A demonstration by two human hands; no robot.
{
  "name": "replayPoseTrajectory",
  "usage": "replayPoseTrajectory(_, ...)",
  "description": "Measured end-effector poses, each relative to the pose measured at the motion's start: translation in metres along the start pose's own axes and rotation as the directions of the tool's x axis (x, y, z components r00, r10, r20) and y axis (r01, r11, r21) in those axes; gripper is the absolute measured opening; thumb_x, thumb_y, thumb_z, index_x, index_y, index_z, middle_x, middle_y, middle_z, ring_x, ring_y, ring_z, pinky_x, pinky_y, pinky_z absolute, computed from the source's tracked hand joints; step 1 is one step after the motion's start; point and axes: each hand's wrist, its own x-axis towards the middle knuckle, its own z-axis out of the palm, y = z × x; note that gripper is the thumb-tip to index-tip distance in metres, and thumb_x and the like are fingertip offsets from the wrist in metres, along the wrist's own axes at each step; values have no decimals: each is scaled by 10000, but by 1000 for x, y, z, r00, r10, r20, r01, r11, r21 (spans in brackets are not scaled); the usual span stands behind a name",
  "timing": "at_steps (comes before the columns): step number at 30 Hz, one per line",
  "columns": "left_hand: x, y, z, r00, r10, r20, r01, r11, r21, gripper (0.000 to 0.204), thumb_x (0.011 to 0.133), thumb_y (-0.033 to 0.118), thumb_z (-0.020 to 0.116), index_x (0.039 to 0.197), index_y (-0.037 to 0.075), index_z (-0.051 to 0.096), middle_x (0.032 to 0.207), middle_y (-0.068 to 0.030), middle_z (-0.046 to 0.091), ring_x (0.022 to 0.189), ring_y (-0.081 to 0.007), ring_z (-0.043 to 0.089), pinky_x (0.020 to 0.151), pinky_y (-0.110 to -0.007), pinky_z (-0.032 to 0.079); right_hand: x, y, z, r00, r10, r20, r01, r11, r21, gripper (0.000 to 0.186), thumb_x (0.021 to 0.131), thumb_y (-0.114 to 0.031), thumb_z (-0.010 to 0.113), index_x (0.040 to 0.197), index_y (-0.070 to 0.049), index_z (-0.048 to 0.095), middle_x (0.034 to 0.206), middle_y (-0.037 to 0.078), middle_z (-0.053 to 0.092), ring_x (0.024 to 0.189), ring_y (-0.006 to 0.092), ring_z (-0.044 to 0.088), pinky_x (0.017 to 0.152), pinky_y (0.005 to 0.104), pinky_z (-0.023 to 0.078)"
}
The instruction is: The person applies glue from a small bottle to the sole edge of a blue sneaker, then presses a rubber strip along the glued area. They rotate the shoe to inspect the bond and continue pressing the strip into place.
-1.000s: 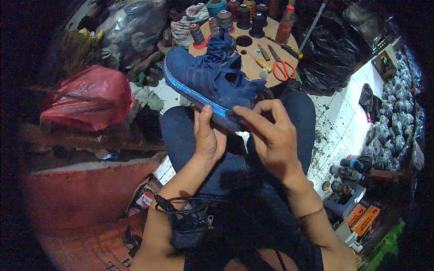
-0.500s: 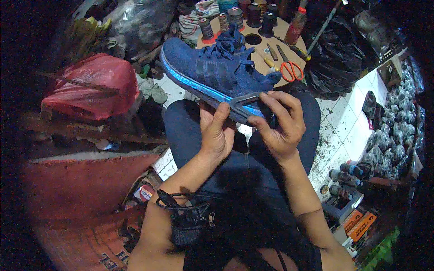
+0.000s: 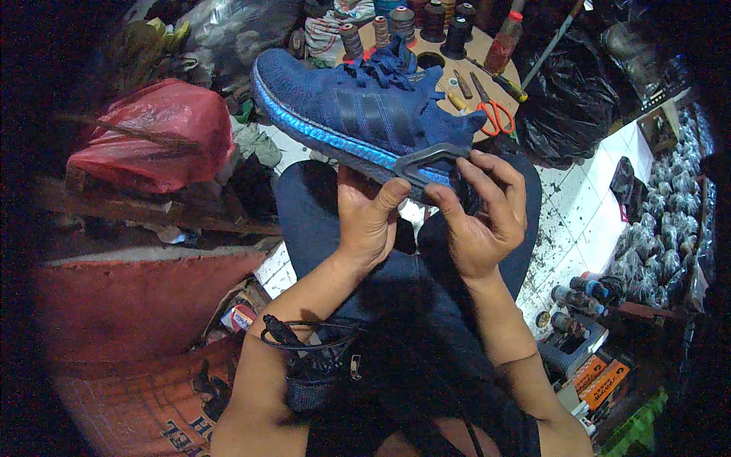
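Observation:
A dark blue knit sneaker (image 3: 365, 107) with black laces is held above my lap, its toe to the left and its heel to the right. Its side faces me, showing a shiny light-blue midsole (image 3: 304, 128) over a dark outsole. My left hand (image 3: 369, 217) is closed on the sneaker from below, thumb near the sole's edge. Along the heel lies a dark grey loop-shaped heel trim (image 3: 410, 162). My right hand (image 3: 487, 217) pinches the trim's rear end between thumb and fingers. The back of the heel is partly hidden by those fingers.
Beyond the sneaker stands a round wooden board (image 3: 487, 68) with several thread spools (image 3: 432, 21), orange-handled scissors (image 3: 495, 114) and a red bottle (image 3: 504, 46). A red plastic bag (image 3: 156, 137) sits left, a black bag (image 3: 567, 107) right. Small bottles (image 3: 579, 297) stand lower right.
The sneaker has tilted a little, its toe shifting left and up. My right hand has moved slightly right with the heel trim. The left thumb has slid toward the heel.

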Motion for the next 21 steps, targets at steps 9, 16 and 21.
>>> replayPoseTrajectory(9,0,6,-1,995,-95,-17,92,989,-115,706,860,20,837,1422,124,423,1297,-42,567,1201,-199,592,1072,-364,490,10,-8,-2,997,80,-9,-80,996,39,412,671,-143,965,1024,-29,784,1126,141,718,1005,276,703,883,375,569)
replayPoseTrajectory(16,-1,8,4,998,-61,-17,61,998,-30,578,906,271,821,1334,89,479,1196,-68,634,1161,-242,634,1080,-442,485,15,-14,-6,994,106,26,-107,994,35,380,667,-153,970,981,-36,791,1114,134,726,1000,269,706,877,364,570)
replayPoseTrajectory(21,-1,7,-2,997,-79,7,79,996,-51,550,932,311,779,1333,38,518,1202,-92,658,1172,-251,642,1070,-443,491,15,-20,-5,996,78,47,-80,996,38,372,662,-155,975,959,-40,782,1104,136,731,988,261,710,860,355,576)
